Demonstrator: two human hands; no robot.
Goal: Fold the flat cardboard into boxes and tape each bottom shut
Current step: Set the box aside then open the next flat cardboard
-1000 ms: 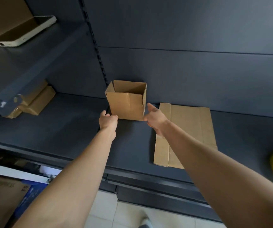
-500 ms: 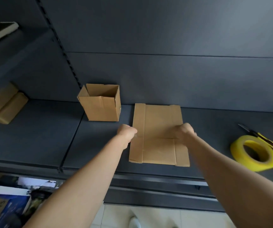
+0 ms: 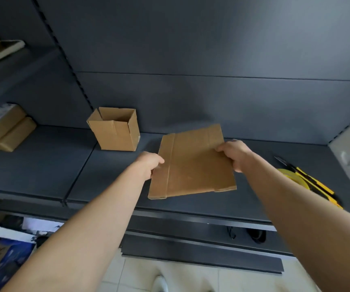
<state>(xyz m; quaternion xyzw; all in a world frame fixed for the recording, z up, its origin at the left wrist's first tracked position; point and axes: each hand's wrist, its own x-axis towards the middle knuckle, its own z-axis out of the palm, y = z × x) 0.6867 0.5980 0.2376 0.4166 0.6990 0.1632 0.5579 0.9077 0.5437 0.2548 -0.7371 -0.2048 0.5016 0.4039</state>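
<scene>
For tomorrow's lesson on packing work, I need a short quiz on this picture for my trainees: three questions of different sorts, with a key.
1. True or false: the left hand and the right hand both grip the flat cardboard.
2. The open box stands: A) left of the flat cardboard; B) right of it; C) on top of it.
3. Fill in: the tape roll on the shelf is coloured ____.
Key: 1 true; 2 A; 3 yellow.

One open box (image 3: pixel 115 132), one flat cardboard sheet (image 3: pixel 193 165), one tape roll (image 3: pixel 286 172), one knife (image 3: pixel 315 185).
</scene>
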